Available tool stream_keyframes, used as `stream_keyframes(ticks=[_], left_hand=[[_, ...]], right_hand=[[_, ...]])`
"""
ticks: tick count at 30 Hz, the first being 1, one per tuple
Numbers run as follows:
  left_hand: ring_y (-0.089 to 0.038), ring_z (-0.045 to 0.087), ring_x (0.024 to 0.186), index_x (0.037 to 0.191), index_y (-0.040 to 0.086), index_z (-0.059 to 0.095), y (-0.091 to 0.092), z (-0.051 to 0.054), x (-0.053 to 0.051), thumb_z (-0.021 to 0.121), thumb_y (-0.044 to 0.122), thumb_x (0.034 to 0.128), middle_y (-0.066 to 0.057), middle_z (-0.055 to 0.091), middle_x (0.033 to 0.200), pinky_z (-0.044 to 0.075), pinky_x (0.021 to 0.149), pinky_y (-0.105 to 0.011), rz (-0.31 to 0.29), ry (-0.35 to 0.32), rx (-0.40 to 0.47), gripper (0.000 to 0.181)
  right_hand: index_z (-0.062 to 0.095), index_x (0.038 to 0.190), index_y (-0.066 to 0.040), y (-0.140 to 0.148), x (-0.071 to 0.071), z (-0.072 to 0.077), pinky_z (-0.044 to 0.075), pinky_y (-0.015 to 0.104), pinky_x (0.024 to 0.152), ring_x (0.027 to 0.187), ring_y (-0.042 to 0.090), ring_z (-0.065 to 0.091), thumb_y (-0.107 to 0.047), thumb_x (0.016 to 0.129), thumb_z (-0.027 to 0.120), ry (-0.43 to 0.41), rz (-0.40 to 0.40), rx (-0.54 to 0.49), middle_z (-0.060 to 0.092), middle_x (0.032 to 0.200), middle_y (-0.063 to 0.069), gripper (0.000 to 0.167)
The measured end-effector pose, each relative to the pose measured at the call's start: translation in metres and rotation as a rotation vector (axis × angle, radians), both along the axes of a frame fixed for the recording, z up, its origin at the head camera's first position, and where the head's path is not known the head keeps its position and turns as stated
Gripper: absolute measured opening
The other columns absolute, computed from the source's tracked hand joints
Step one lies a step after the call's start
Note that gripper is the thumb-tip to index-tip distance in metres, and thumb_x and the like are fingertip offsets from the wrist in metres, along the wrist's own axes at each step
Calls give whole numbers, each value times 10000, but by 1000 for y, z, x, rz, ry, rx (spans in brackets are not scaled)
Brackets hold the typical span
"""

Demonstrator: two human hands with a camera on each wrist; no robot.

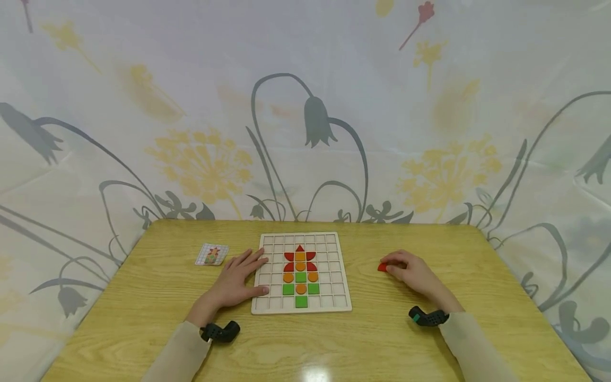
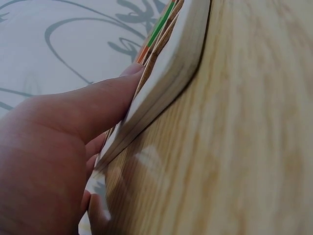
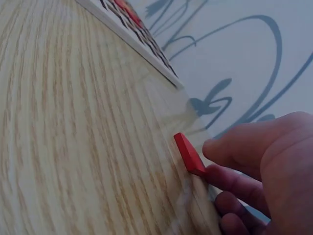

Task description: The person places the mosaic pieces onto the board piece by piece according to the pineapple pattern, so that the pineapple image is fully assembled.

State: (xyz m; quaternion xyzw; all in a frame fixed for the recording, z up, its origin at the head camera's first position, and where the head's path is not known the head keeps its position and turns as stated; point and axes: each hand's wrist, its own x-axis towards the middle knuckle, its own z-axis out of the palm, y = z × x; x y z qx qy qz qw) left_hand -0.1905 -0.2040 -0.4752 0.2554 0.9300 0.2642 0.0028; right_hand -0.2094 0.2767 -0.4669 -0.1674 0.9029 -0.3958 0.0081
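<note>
A pale wooden grid board lies on the table, bearing red, orange and green flat pieces in a symmetrical pattern. My left hand rests at the board's left side with its fingers spread; thumb and fingertips touch the edge. In the left wrist view the thumb lies over the board's rim. To the right of the board, my right hand holds a small red piece at the tips of thumb and index finger, low over the table. In the right wrist view this red piece has a straight, thick edge.
A small pattern card with a similar coloured figure lies left of the board, near the left fingertips. The wooden table ends at the back against a flower-printed curtain. Black cameras are strapped to both wrists.
</note>
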Motion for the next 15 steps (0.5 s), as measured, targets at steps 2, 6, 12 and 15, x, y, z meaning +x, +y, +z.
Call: stream_keyframes(ticks=[2,6,12,15], left_hand=[[-370,161,1494,1514,138,461,0,1,0,671,531,897,-59,271,1626,116,1128,-647,2,-6,-2,761],[-376,162,1493,1514,131,460,1,1,0,665,532,901,-68,276,1624,120,1125,-651,2,-7,-13,760],[-369,163,1494,1513,135,463,1,1,-1,663,534,902,-56,277,1624,121,1129,-643,9,-5,-18,756],[-367,161,1495,1513,138,463,1,1,-1,661,539,902,-49,274,1625,121,1130,-642,11,-7,-21,757]], right_hand=[[718,1173,-97,1,-1,1,481,433,861,1031,268,595,-167,989,640,-16,14,8,623,1203,109,212],[723,1155,-101,1,-3,2,469,455,879,1050,279,585,-158,984,645,-25,34,33,614,1198,103,196],[725,1145,-81,0,-4,3,479,449,861,1040,291,589,-124,973,658,-16,35,34,610,1202,124,189],[722,1140,-64,-1,-3,4,484,443,852,1019,280,596,-115,968,663,-18,37,27,619,1175,121,189]])
